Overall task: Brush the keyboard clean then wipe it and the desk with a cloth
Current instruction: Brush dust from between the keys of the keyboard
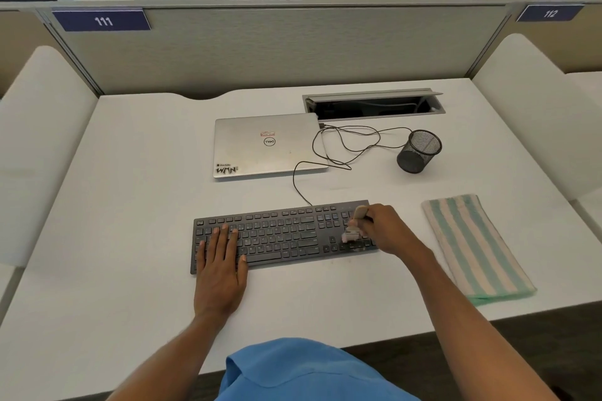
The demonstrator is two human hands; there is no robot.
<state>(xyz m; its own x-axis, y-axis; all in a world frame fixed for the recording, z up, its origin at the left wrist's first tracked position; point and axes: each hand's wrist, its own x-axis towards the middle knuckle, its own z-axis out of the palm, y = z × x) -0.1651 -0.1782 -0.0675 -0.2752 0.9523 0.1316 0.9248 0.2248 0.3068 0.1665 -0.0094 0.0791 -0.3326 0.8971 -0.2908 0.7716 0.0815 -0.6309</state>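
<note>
Head view: flat black wired keyboard [283, 234] lies near the front edge of the white desk [130, 205]. Left hand [221, 270], fingers straight and flat, presses the keyboard's left end. Right hand [387, 231] grips a small tan-handled brush [353, 231], its bristles on the keyboard's right-end keys. Folded green-and-cream striped cloth [472, 247] lies right of the keyboard, apart from it and reaching close to the front edge. Closed silver laptop [267, 145] sits behind the keyboard, black mesh pen cup [419, 151] behind-right. A wide stretch of desk surface runs left of the keyboard.

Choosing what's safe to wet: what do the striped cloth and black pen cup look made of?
Folded green-and-white striped cloth: soft woven fabric, likely terry, matte with fuzzy pile. Round black pen cup: probably matte metal wire mesh; see-through grid shows, though plastic is possible.
</note>
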